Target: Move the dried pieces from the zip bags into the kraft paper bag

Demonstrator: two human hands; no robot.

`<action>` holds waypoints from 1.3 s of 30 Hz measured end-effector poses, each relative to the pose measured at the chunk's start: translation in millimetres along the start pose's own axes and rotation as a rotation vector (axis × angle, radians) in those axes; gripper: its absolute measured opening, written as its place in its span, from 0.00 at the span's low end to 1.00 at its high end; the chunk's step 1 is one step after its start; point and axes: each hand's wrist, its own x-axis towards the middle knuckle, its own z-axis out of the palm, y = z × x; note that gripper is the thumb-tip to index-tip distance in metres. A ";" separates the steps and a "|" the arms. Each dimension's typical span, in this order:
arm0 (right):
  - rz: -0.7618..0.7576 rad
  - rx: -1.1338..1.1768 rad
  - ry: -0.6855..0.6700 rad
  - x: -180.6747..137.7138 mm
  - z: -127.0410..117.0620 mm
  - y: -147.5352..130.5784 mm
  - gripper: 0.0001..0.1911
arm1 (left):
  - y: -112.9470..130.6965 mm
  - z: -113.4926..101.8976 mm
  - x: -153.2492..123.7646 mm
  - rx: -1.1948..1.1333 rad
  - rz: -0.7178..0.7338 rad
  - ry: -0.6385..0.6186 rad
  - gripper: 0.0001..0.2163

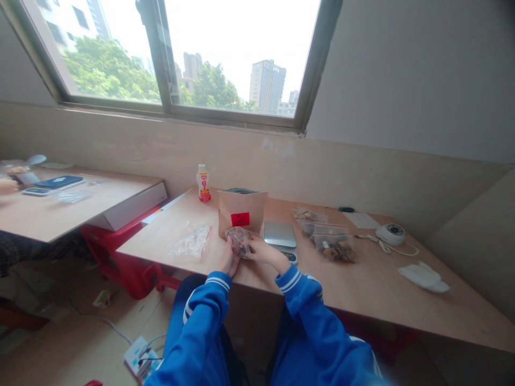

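Clear zip bag (pixel 238 239) of brownish pieces sits near the front edge of the desk (pixel 362 289), gripped between both our hands. Our left hand (pixel 229 260) closes on its left side and our right hand (pixel 261 250) pinches its right. Just behind it stands a brown paper bag (pixel 241 212) with a red label. A silver scale (pixel 280 235) lies beside our right hand. We see a crumpled clear bag (pixel 191 242) to the left, filled bags (pixel 332 244) to the right and a small bottle (pixel 203 183) by the wall.
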 end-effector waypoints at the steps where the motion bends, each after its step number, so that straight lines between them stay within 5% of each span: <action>1: -0.010 -0.011 -0.010 -0.6 -1.2 -1.0 0.06 | 0.6 0.2 -0.1 -0.009 0.000 -0.001 0.23; 7: 0.028 0.099 -0.050 -8.1 -13.4 -9.3 0.07 | 2.5 2.1 -0.3 -0.026 -0.032 -0.027 0.25; 16: 0.077 0.352 0.203 -7.7 -23.7 -15.3 0.15 | 2.7 -1.9 -1.3 0.008 -0.091 -0.033 0.23; 22: 0.006 0.319 0.291 -3.8 -49.6 -14.0 0.13 | 5.3 -3.7 -0.2 -0.036 -0.098 -0.066 0.25; 30: -0.147 0.236 0.550 59.8 -102.1 -35.4 0.14 | 3.2 -16.0 4.3 -0.114 -0.130 -0.072 0.31; 35: -0.197 -0.005 0.436 90.6 -100.2 -37.9 0.13 | -3.5 -24.9 9.3 -0.224 -0.136 -0.071 0.27; 39: -0.218 0.068 0.332 87.8 -101.1 -38.7 0.12 | -6.5 -28.9 12.6 -0.298 -0.147 -0.080 0.26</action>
